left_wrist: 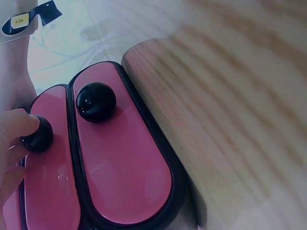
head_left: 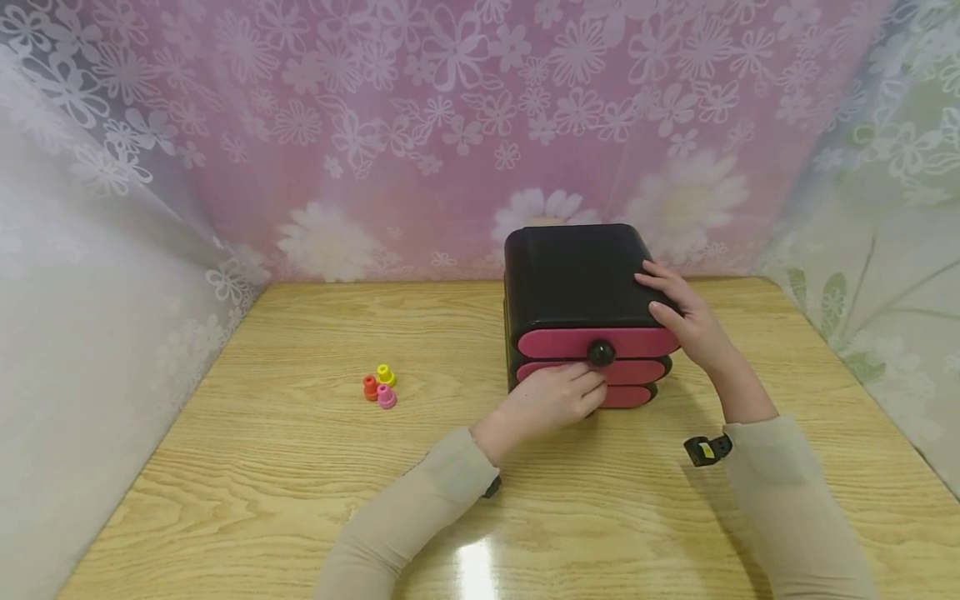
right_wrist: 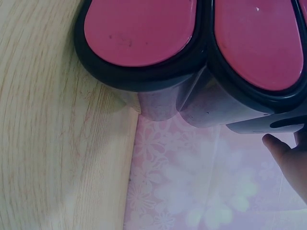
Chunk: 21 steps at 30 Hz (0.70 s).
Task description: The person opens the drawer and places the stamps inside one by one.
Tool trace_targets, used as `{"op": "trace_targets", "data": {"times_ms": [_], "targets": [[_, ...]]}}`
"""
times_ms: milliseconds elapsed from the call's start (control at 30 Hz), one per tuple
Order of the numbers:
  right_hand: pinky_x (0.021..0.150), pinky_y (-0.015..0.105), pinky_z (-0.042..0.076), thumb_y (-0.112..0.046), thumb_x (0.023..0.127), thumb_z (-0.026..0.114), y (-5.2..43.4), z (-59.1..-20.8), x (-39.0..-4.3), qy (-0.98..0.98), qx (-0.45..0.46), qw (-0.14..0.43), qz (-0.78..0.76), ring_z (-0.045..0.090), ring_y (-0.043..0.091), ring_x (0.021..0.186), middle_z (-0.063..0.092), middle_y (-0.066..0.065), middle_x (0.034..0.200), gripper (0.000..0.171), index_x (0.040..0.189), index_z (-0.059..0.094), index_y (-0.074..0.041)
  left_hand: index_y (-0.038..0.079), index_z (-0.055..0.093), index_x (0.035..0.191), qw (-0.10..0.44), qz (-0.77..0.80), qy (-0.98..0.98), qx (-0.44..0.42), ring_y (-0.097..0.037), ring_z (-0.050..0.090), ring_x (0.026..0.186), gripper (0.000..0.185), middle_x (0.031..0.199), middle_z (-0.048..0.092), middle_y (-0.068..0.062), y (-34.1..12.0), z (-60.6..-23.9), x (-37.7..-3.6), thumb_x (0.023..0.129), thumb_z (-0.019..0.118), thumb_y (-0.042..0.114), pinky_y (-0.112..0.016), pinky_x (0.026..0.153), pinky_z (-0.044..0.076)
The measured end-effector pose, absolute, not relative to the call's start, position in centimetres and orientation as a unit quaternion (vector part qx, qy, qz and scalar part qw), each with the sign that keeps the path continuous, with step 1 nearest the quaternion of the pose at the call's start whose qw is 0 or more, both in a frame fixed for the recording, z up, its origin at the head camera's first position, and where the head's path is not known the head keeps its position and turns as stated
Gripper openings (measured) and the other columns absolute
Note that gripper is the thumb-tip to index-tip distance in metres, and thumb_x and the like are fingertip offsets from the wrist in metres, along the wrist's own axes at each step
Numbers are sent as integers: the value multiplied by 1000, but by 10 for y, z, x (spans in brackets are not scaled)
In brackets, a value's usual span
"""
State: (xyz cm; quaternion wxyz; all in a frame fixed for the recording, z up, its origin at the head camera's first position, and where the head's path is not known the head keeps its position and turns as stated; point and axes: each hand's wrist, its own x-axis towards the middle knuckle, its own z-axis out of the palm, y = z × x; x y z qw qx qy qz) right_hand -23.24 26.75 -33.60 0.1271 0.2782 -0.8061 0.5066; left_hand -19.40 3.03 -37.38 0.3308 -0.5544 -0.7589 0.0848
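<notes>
on the wooden table (head_left: pixel 300 467) sits a little black drawer box (head_left: pixel 573 275) with pink fronts. the left hand (head_left: pixel 551 400) pinches, i think, the middle drawer's black knob (left_wrist: pixel 38 134). the right hand (head_left: pixel 686 312) lies flat on the box. pull straight and slow, pressing down so it won't slide.

Head view of 2 bare hands and forearms. Both arms wear long, close-fitting sleeves of pale beige, smooth fabric without pattern, ending at the wrists. The left hand (head_left: pixel 551 400) has a small dark device strapped at the wrist, only its black edge (head_left: pixel 492 487) showing under the sleeve cuff. The right hand (head_left: pixel 686 312) wears a black wrist strap (head_left: pixel 707 450) at the cuff, with a small yellow label on it. The left wrist view shows that black strap (left_wrist: pixel 29 17) with its yellow label bearing tiny print, too small to read.
</notes>
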Motion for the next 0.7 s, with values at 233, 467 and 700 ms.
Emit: {"op": "trace_targets", "data": {"times_ms": [233,467,700], "targets": [[102,51,2,-2,89,43,267,-336,-231,-807,278,129,505,5,23,133,20,20,141,40,128,39,7,13,61,102,343,91,-740,-571,-13,49,101,22,109,57,1,28,-374,-189,91,43,7,-23,89,38],[102,51,1,-1,90,42,267,-336,-230,-806,279,131,505,5,24,133,19,23,140,39,128,39,7,17,62,100,334,132,-718,-597,-12,48,103,23,111,57,4,25,-373,-183,91,44,6,-21,86,40],[102,52,2,-1,89,42,266,-335,-230,-809,281,133,499,6,23,133,19,23,140,39,128,39,8,19,60,108,291,187,-712,-611,-9,47,106,27,115,55,7,23,-373,-181,91,43,9,-19,86,39]]}}
